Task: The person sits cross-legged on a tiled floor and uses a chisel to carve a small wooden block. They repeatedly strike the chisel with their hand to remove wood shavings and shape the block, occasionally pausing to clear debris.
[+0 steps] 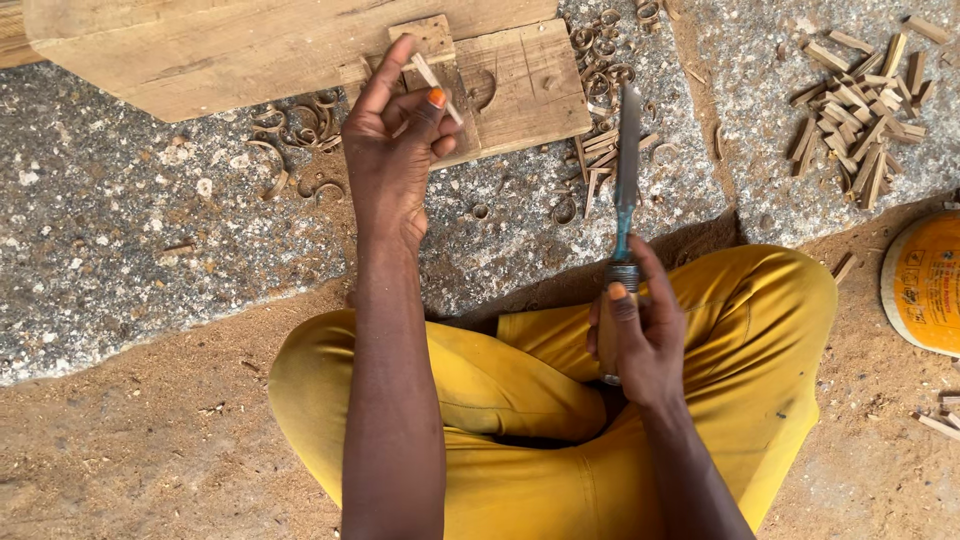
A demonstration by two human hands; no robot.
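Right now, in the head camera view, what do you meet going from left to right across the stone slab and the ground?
Curled wood shavings → left hand pinching a thin pale wooden sliver → blue-shanked chisel gripped by the right hand → heap of short cut wooden sticks → round yellow container lid.

Both forearms are bare, with no sleeves, watch or rings in sight, the thumbnails of the left hand (392,150) and the right hand (640,335) are painted bright orange, and the legs wear mustard-yellow trousers (500,400) of plain, creased cloth dusted with sawdust.
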